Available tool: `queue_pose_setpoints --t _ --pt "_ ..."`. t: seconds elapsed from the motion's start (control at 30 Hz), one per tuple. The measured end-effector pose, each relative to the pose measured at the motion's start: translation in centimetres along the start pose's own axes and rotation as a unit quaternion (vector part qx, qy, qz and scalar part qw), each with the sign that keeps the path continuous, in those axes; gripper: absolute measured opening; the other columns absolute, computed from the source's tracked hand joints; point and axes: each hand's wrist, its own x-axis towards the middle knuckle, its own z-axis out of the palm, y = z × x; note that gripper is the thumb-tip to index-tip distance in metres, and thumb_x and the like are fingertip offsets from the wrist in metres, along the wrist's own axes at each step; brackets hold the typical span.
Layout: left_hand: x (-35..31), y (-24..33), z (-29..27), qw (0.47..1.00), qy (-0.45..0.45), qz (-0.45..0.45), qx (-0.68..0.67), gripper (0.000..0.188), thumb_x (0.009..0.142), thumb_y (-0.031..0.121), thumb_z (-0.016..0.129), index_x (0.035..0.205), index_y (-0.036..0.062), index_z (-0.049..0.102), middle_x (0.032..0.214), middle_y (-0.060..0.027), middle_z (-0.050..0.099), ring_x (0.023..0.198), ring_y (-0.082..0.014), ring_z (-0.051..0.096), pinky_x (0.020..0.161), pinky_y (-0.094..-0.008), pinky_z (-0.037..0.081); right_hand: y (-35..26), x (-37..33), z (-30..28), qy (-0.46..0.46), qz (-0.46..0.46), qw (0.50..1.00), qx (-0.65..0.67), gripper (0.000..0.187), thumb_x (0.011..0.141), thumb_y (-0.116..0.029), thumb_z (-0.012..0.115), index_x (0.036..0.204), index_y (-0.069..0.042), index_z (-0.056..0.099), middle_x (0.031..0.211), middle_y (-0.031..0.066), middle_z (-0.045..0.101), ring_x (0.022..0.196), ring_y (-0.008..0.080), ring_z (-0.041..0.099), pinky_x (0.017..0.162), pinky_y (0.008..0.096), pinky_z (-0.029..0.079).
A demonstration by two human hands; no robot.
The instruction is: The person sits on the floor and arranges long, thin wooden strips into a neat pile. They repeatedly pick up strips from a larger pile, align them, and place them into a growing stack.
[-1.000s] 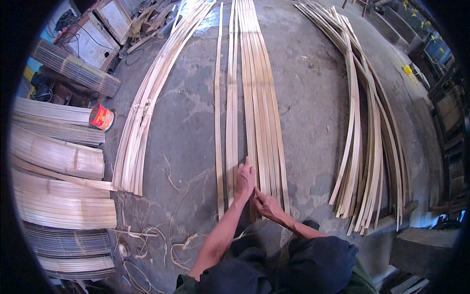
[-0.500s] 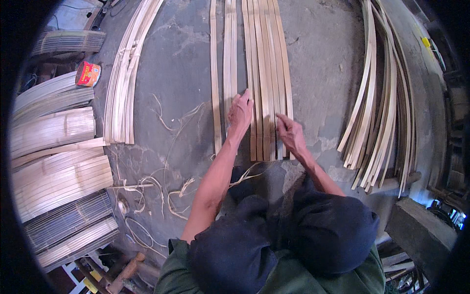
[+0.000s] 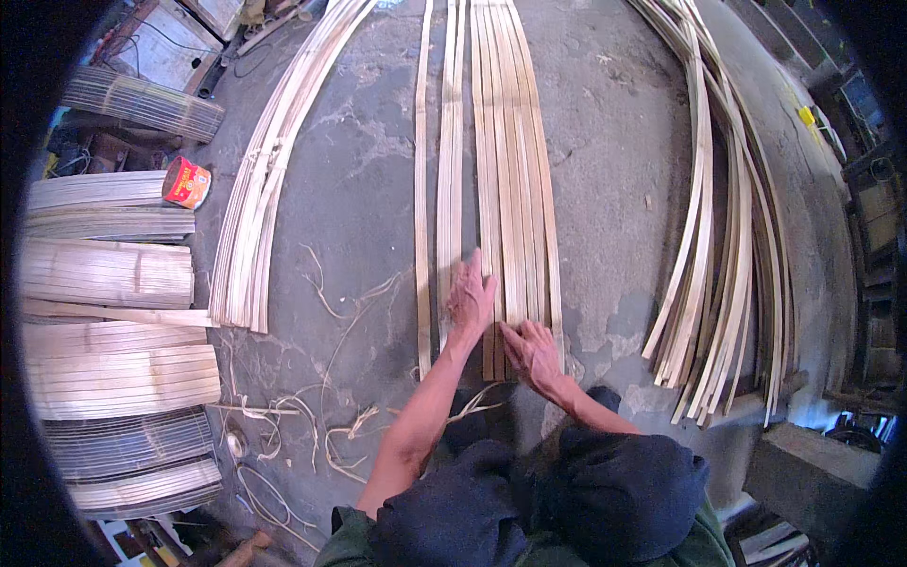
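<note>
Long, flat bamboo strips (image 3: 515,189) lie lengthwise side by side on the grey floor in front of me. A narrower group of strips (image 3: 452,170) runs just left of them, and a single strip (image 3: 423,208) lies farther left. My left hand (image 3: 470,302) rests over the gap between the two groups, fingers stretched forward and thumb apart. Close to its right, my right hand (image 3: 534,353) lies across the near part of the wide group, its fingers extended toward the left and touching the strips. Neither hand grips anything, though some strip ends are hidden beneath them.
A tied bundle of strips (image 3: 269,180) lies at left, a loose bundle (image 3: 713,255) at right. Slatted bamboo panels (image 3: 118,378) are stacked along the left edge, with a red tin (image 3: 187,182) beside them. Thin fibre scraps (image 3: 345,435) litter the floor near my left arm.
The view has shifted, so the floor and strips appear lower. My right hand has moved left across the strips, closer to my left hand, and its fingers now lie flatter.
</note>
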Motion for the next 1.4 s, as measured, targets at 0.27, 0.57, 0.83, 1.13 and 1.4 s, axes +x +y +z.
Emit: queue_pose_setpoints --t 0.27,0.57,0.83,1.13,1.4 --pt "0.3 1.9 -1.0 0.994 -0.076 -0.052 -0.059 0.05 0.087 0.024 0.059 0.134 0.0091 0.048 0.109 -0.0186 0.055 0.106 -0.0364 0.055 0.083 -0.0508 0.048 -0.1 -1.6 2.3 -0.017 0.04 0.998 -0.045 0.054 0.092 -0.026 0.057 0.138 -0.003 0.042 0.095 0.015 0.062 0.084 0.031 0.06 0.071 0.0463 0.045" --pt "0.1 1.0 -0.4 0.995 -0.029 -0.043 -0.084 0.046 0.087 0.022 0.061 0.13 0.0078 0.054 0.103 -0.0154 0.055 0.1 -0.034 0.057 0.082 -0.0482 0.048 -1.9 -0.3 3.0 -0.077 0.276 0.887 0.362 0.044 0.095 -0.023 0.053 0.129 0.004 0.045 0.068 0.0084 0.057 0.058 0.0187 0.056 0.051 0.0347 0.044" --pt "0.1 1.3 -0.7 0.991 -0.047 -0.045 -0.116 0.045 0.088 0.018 0.061 0.13 0.005 0.054 0.098 -0.0155 0.055 0.093 -0.0329 0.058 0.082 -0.0447 0.047 -0.5 1.2 2.6 -0.002 0.327 0.852 0.409 0.03 0.092 -0.023 0.06 0.112 -0.001 0.06 0.069 0.0003 0.053 0.059 0.0087 0.049 0.052 0.0272 0.042" --pt "-0.4 3.1 -1.4 0.991 -0.026 -0.045 -0.123 0.035 0.089 0.021 0.062 0.12 0.0031 0.058 0.108 -0.0201 0.059 0.099 -0.0354 0.06 0.084 -0.0454 0.048 1.2 1.8 2.4 -0.033 0.191 0.961 0.195 0.029 0.09 -0.022 0.056 0.114 -0.004 0.061 0.081 0.0202 0.066 0.075 0.0378 0.064 0.067 0.0458 0.049" --pt "0.7 0.3 -0.7 0.95 -0.064 -0.142 -0.271 0.026 0.087 0.016 0.065 0.105 -0.0031 0.067 0.086 -0.0106 0.07 0.082 -0.0196 0.066 0.076 -0.0354 0.051 -1.6 1.4 1.1 -0.032 0.122 0.981 0.148 0.04 0.093 -0.018 0.053 0.132 -0.007 0.051 0.081 0.0223 0.062 0.076 0.0405 0.062 0.064 0.0479 0.047"
